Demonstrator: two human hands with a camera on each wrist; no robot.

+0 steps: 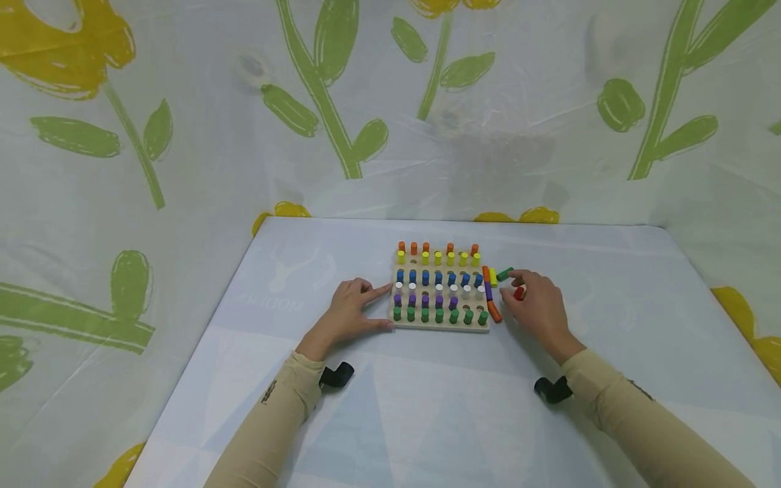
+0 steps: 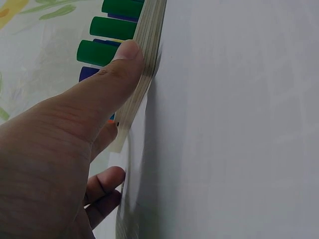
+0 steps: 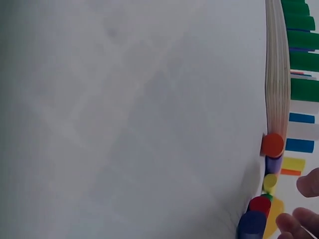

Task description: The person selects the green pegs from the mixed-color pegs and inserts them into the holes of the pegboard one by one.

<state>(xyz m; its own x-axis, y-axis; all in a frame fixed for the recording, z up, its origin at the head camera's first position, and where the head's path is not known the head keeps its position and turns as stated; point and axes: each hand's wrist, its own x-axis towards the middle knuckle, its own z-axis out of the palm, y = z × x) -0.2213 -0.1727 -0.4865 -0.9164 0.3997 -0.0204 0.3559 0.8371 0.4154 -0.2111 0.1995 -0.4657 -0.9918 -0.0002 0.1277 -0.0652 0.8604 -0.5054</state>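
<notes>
A wooden pegboard [image 1: 439, 328] lies on the table, with rows of orange, yellow, blue, white, purple and green pegs upright and a few bare holes. At its left side my left hand [image 1: 352, 308] rests with thumb and index finger stretched apart; the thumb [image 2: 128, 52] presses the board's edge. To the right of the board my right hand [image 1: 537, 303] hovers, thumb and fingers parted with nothing between them. A loose green peg [image 1: 504, 274] lies by its index fingertip. Partly behind the fingers is a red peg [image 1: 519, 293]; a dark blue peg [image 3: 252, 225] shows beside it in the right wrist view.
Along the board's right edge lie loose pegs: orange [image 1: 495, 312], purple [image 1: 488, 291], yellow [image 1: 493, 277] and another orange one [image 1: 486, 274]. The white table [image 1: 451, 407] stands against a wall covering [image 1: 518, 163] printed with flowers. Black wrist mounts [image 1: 337, 375] show below both hands.
</notes>
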